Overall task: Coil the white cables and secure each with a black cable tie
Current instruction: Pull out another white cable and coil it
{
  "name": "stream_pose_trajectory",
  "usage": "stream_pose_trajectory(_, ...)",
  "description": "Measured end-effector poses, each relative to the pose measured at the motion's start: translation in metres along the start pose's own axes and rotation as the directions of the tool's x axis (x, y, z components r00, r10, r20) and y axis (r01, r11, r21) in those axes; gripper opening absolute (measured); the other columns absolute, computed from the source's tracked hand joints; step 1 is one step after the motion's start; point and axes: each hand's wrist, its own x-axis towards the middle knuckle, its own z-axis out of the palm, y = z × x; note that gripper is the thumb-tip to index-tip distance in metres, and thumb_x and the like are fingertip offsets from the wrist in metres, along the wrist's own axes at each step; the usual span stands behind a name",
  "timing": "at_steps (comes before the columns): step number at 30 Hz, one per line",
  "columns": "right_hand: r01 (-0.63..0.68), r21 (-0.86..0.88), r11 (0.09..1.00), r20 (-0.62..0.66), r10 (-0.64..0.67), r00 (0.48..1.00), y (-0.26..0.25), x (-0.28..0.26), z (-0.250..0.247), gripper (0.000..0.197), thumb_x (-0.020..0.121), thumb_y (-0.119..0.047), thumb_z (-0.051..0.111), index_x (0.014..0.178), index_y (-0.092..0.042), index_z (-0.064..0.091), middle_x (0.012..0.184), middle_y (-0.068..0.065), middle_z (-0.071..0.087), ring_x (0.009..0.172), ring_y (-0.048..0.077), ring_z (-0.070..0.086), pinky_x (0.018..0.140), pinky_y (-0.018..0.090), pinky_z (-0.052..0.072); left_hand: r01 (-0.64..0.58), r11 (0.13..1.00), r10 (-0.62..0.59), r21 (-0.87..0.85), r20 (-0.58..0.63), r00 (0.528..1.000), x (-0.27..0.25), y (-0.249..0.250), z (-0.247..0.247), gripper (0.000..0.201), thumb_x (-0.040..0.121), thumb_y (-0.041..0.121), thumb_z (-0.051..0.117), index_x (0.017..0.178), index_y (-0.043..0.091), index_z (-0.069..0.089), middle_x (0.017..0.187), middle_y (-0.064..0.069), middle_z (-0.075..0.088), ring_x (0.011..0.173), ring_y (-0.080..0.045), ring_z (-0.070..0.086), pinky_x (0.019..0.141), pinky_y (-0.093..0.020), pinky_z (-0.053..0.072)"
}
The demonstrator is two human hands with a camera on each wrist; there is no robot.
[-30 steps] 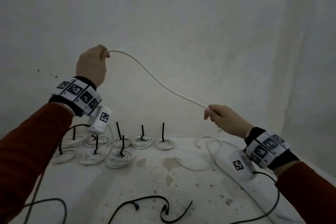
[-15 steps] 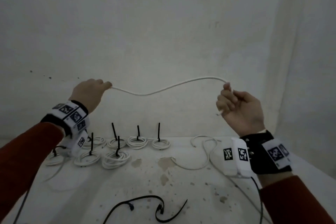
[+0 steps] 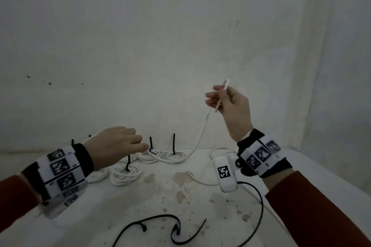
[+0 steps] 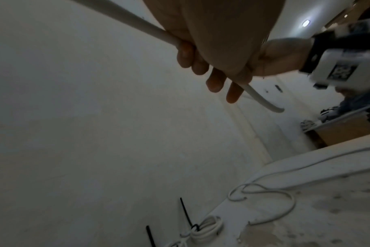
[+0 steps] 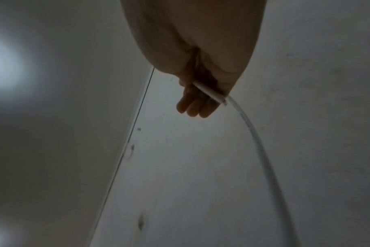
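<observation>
White cable [image 3: 201,134] end pinched in raised right hand [image 3: 232,106], sagging down to left hand [image 3: 114,144], whose fingers [image 4: 199,63] curl round it low over tied coils [image 3: 125,173] on surface [image 3: 200,206]. Loose black cable ties [image 3: 180,234] near front.

The head view looks forward and down from above the stained white tabletop [image 3: 180,196], facing a plain pale wall [image 3: 160,36], and takes in both forearms in rust-red sleeves [image 3: 313,206]. The left wrist view sits right under the left hand [image 4: 213,38], very near it, looking along the fingers and slightly upward toward the same wall. The right wrist view sits just as near under the right hand [image 5: 192,50], tilted steeply up. All three views share the thin white cable [image 3: 200,136], and the head and left wrist views share the tabletop's bundled white coils [image 4: 207,229].
</observation>
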Motion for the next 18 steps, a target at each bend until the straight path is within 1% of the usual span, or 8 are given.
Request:
stream_pose_trajectory(2,-0.014,-0.042,0.999,0.044,0.016,0.999,0.008,-0.005,0.007,0.017,0.099,0.000,0.044,0.091,-0.004,0.058,0.078,0.005,0.071,0.066,0.013,0.068,0.071,0.025,0.057,-0.013,1.000,0.013,-0.013,-0.003,1.000,-0.001,0.001,-0.006,0.035,0.075,0.002,0.040,0.098,0.025,0.050,0.073,0.004,0.054,0.067,-0.017,0.040,0.047,-0.025,0.038)
stream_pose_trajectory(5,0.020,-0.214,0.977,0.148,0.012,0.989,0.022,-0.011,0.016,0.022,0.096,0.005,0.045,0.086,-0.009,0.058,0.078,0.003,0.070,0.069,0.010,0.069,0.072,0.022,0.056,-0.029,0.999,0.027,-0.036,-0.033,0.999,0.001,0.007,-0.015,0.034,0.079,0.002,0.038,0.100,0.025,0.051,0.074,0.004,0.054,0.067,-0.017,0.043,0.048,-0.024,0.042)
stream_pose_trajectory(8,0.115,-0.548,0.828,0.313,0.076,0.947,0.028,-0.016,0.018,0.017,0.098,-0.002,0.044,0.093,-0.009,0.059,0.085,0.005,0.070,0.076,0.016,0.069,0.075,0.023,0.054,-0.011,1.000,0.010,-0.014,-0.061,0.998,0.005,0.006,-0.028,0.032,0.078,0.004,0.038,0.100,0.024,0.050,0.072,0.002,0.054,0.069,-0.017,0.036,0.047,-0.024,0.039)
stream_pose_trajectory(10,0.206,-0.666,0.717,0.444,0.159,0.882,0.025,-0.020,0.018,0.018,0.099,-0.006,0.042,0.096,-0.010,0.060,0.087,0.003,0.072,0.078,0.015,0.069,0.076,0.025,0.053,0.050,0.999,-0.049,0.003,-0.061,0.997,0.005,-0.002,-0.035,0.031,0.077,0.007,0.038,0.100,0.024,0.050,0.071,0.002,0.054,0.069,-0.016,0.035,0.045,-0.023,0.036)
stream_pose_trajectory(13,0.349,-0.735,0.582,0.588,0.289,0.755,0.015,-0.028,0.021,0.021,0.100,-0.010,0.040,0.100,-0.008,0.061,0.090,0.001,0.072,0.077,0.011,0.067,0.073,0.019,0.049,0.140,0.990,-0.139,0.014,-0.057,0.989,0.001,-0.017,-0.039,0.028,0.078,0.010,0.039,0.100,0.023,0.051,0.069,0.001,0.055,0.063,-0.020,0.049,0.045,-0.023,0.031)
stream_pose_trajectory(14,0.395,-0.742,0.541,0.619,0.329,0.713,0.011,-0.032,0.022,0.021,0.101,-0.012,0.040,0.102,-0.009,0.061,0.090,-0.002,0.072,0.076,0.009,0.066,0.073,0.018,0.048,0.168,0.986,-0.167,0.022,-0.054,0.985,0.000,-0.023,-0.039,0.026,0.078,0.008,0.044,0.099,0.021,0.053,0.068,0.000,0.056,0.059,-0.023,0.052,0.045,-0.023,0.028)
stream_pose_trajectory(16,0.459,-0.749,0.477,0.651,0.405,0.642,0.007,-0.039,0.026,0.020,0.102,-0.016,0.039,0.102,-0.013,0.059,0.088,-0.006,0.070,0.071,0.005,0.063,0.071,0.018,0.047,0.250,0.968,-0.249,0.024,-0.041,0.968,-0.003,-0.035,-0.038,0.031,0.072,-0.004,0.065,0.095,0.015,0.061,0.066,-0.004,0.057,0.053,-0.025,0.054,0.045,-0.024,0.026)
stream_pose_trajectory(18,0.475,-0.766,0.433,0.642,0.468,0.607,0.003,-0.045,0.029,0.018,0.102,-0.017,0.038,0.100,-0.016,0.056,0.080,-0.011,0.062,0.066,0.004,0.058,0.068,0.020,0.046,0.335,0.942,-0.335,0.006,-0.022,0.942,-0.006,-0.043,-0.040,0.042,0.062,-0.010,0.076,0.094,0.013,0.062,0.066,-0.008,0.058,0.052,-0.026,0.054,0.044,-0.024,0.028)
